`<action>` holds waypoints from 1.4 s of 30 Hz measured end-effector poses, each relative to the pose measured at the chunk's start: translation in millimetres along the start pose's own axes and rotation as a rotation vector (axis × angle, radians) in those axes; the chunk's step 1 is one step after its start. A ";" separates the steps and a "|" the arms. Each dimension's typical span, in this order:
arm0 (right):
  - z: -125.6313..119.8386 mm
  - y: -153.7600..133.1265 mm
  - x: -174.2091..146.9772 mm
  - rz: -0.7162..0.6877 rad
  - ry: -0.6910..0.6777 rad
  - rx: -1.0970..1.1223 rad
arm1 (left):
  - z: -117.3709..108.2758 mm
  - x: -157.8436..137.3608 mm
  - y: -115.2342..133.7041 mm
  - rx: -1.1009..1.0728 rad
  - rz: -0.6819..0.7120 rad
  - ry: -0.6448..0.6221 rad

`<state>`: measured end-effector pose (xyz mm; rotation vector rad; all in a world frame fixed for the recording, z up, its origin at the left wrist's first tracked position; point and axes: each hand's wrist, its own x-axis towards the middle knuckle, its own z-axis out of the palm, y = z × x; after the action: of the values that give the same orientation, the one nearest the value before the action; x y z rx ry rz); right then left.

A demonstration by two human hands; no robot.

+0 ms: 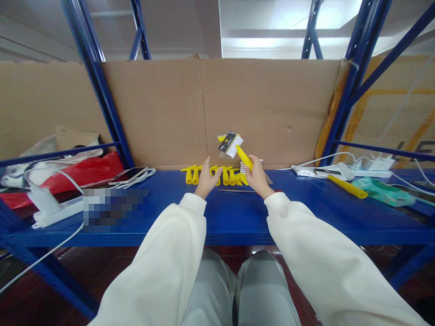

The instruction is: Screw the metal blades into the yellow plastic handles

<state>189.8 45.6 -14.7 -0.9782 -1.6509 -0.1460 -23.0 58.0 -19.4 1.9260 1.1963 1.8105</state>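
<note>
At the left side of the frame, we see a red bag (105, 171) in a messy heap. Below it, we spot a white power strip (57, 215) on the blue table (234, 222). A phone (131, 175) lies a bit to the right, with a white cord (147, 174) curled just beside it.

Near the middle of the frame, we find the left hand (206, 179). Its thumb and fingers are spread apart, and we see nothing in its grip. It is in front of a row of yellow pieces (195, 175) that stand side by side near the tall cardboard (272, 108). We cannot tell if the hand touches them.

Just right of the middle, we see a yellow tube (243, 156). It tilts up to the left, and the right hand (258, 176) has its fingers curled around the low end. At the high end, we see a black and white card (231, 144) in a clear bag. A bit of yellow pokes out to the left of the card. Below, we see a thin stick (238, 190) lying on the table.

At the right side of the frame, we see another yellow tube (350, 188) lying next to a green packet (384, 192).
</note>
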 end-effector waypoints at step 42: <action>7.9 -19.4 -21.8 0.491 -0.352 0.571 | 7.8 -11.8 27.5 -0.361 -0.354 -0.277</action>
<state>171.1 26.3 -28.6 -0.9574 -1.5724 0.8250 -3.8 35.0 -11.1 1.5806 0.9656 1.4080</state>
